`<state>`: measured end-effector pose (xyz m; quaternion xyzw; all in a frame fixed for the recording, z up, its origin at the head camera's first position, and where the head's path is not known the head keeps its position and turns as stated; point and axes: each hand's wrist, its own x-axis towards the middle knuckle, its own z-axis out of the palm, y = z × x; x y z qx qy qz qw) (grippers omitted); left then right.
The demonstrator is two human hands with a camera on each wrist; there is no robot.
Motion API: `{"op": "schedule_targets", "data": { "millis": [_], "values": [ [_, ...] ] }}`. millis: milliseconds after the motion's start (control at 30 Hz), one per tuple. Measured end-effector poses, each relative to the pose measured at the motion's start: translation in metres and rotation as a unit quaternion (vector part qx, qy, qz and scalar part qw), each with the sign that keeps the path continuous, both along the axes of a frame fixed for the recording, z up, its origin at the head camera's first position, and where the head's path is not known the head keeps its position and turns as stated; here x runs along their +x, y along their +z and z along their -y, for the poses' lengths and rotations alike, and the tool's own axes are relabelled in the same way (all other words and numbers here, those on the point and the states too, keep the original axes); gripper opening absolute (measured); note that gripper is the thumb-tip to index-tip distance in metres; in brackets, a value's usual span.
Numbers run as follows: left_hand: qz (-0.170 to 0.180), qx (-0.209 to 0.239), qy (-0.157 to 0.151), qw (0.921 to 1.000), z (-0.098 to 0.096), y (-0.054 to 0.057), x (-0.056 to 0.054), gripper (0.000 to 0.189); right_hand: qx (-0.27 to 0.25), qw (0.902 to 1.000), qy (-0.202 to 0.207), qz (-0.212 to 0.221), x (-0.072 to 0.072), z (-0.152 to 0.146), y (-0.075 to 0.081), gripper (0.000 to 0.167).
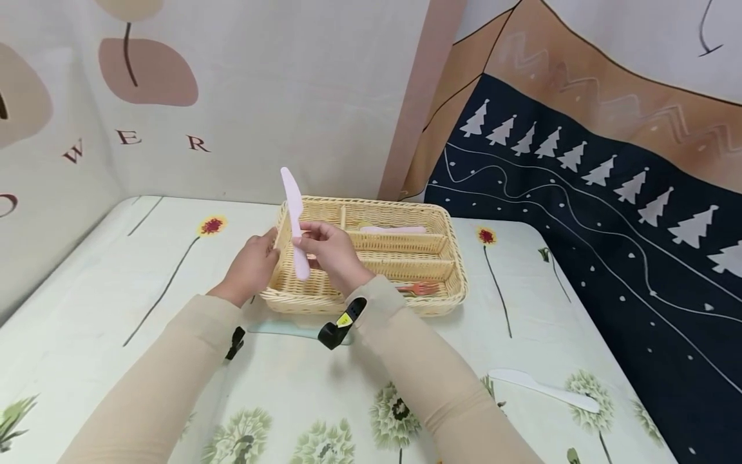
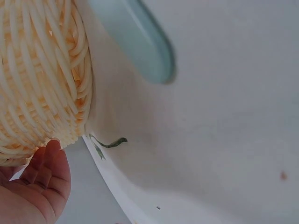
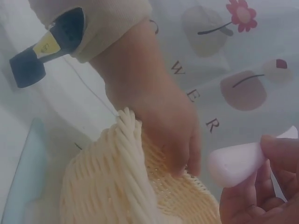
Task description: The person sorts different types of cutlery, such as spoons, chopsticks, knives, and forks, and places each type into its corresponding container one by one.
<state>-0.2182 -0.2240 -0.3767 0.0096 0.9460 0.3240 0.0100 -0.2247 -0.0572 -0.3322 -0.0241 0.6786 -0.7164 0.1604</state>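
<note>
A pale pink plastic knife (image 1: 294,206) stands nearly upright over the left part of a woven basket (image 1: 429,308). My right hand (image 1: 333,251) pinches it by the lower part, thumb in front and fingers behind. In the right wrist view the rounded handle end of this knife (image 3: 236,163) juts out from the thumb. My left hand (image 1: 249,264) grips the basket's left end. Its fingers (image 2: 56,172) lie against the wicker in the left wrist view.
Dividers split the basket into compartments. A pink utensil (image 1: 400,229) lies in the back right one, an orange fork (image 1: 420,289) in the front right one. A light blue-green utensil (image 1: 284,328) lies before the basket, a whitish knife (image 1: 545,390) at the table's right.
</note>
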Motion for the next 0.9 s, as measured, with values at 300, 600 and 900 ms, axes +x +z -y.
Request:
{"op": "schedule_targets", "data": {
  "millis": [300,600,900],
  "values": [
    [0.010,-0.008,0.004,0.9999,-0.001,0.001,0.000,0.054,-0.028,0.9980,-0.035,0.046,-0.009,0.013,-0.013,0.022],
    [0.010,-0.005,0.007,0.9999,-0.002,0.002,0.001,0.054,-0.051,0.9949,-0.055,0.068,-0.018,0.023,-0.022,0.020],
    [0.012,-0.011,0.011,0.9998,-0.003,0.003,0.003,0.054,-0.048,0.9906,-0.060,0.113,-0.023,0.029,-0.030,0.021]
  ]
}}
